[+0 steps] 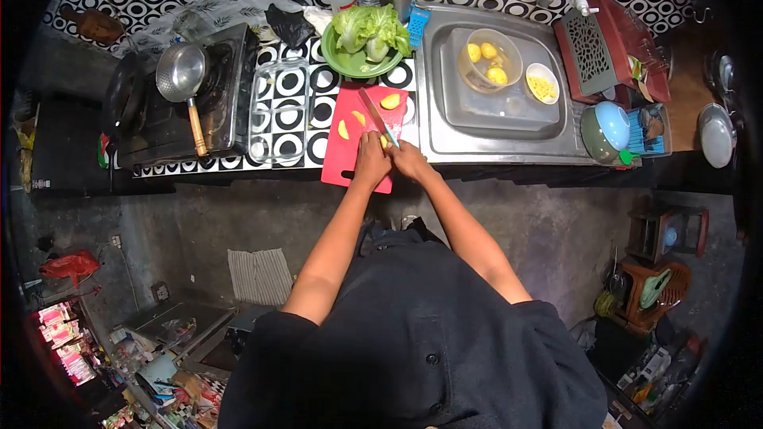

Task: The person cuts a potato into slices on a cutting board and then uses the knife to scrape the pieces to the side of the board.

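Observation:
A red cutting board lies at the counter's front edge. Over it, my right hand is closed round the handle of a knife, its blade pointing away and to the left. My left hand is closed beside it, fingers on a yellow potato piece that is mostly hidden. Potato wedges lie left of the blade, and a larger potato piece rests at the board's upper right. Behind the board stands a green bowl with leafy lettuce.
On the sink's right side, a clear tub holds several peeled potatoes, and a small white bowl holds cut pieces. A glass dish sits left of the board. Further left, a saucepan stands on the stove.

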